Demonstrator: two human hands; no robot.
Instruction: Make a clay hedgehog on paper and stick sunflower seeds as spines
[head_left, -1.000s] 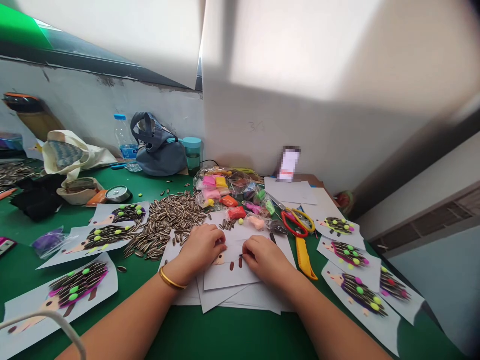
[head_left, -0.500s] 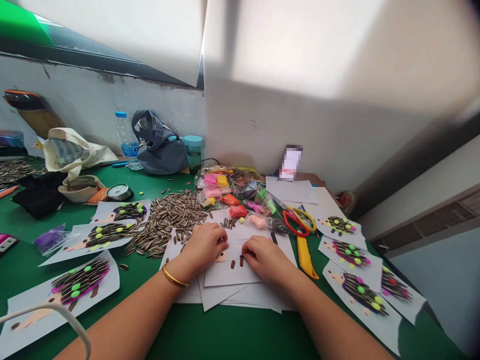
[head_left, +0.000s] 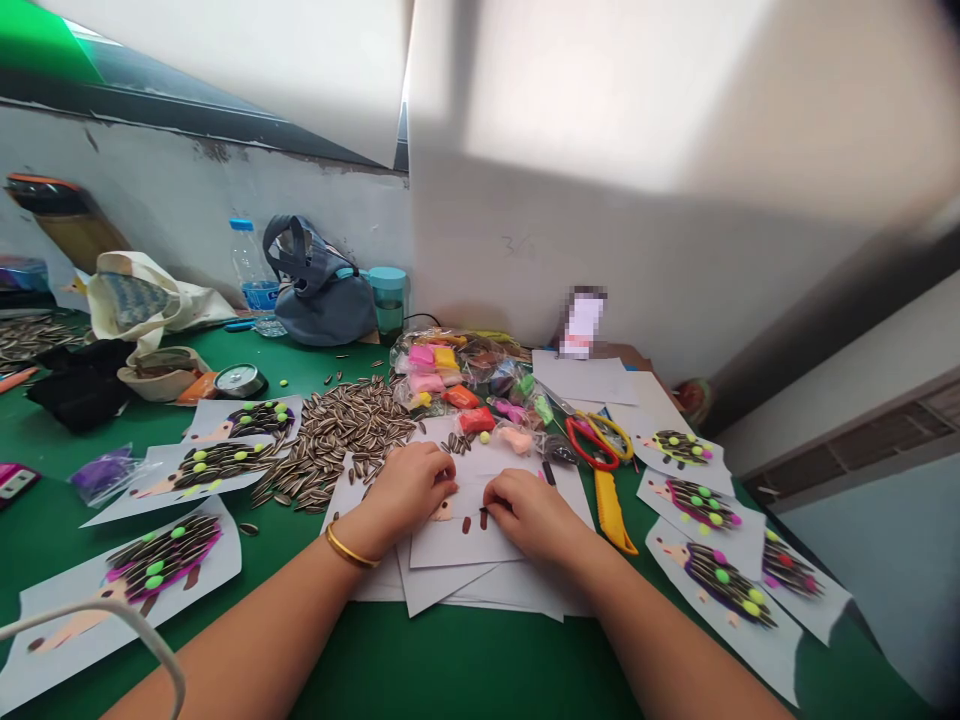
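My left hand [head_left: 415, 490], with a gold bangle at the wrist, rests on a white sheet of paper [head_left: 442, 553], its fingers curled together. Beside its fingertips lies a peach clay piece [head_left: 444, 511] with a dark dot, partly covered by the hand. My right hand [head_left: 531, 512] is closed too, its fingertips at a small brown clay strip [head_left: 484, 518]. A second brown clay strip [head_left: 466, 524] lies on the paper between the hands. Whatever either hand pinches is hidden behind the fingers.
Striped sunflower seeds [head_left: 337, 435] are heaped at left. Behind are bagged coloured clays [head_left: 450, 385]. Red-and-yellow scissors [head_left: 596, 440] and a yellow cutter [head_left: 611, 512] lie right. Hedgehog pictures [head_left: 161, 565] flank both sides. A bottle [head_left: 253, 270], bag [head_left: 322, 295] and phone [head_left: 581, 322] stand behind.
Both hands stay in nearly the same place on the paper. The whole view has shifted very slightly; nothing is visibly picked up or let go.
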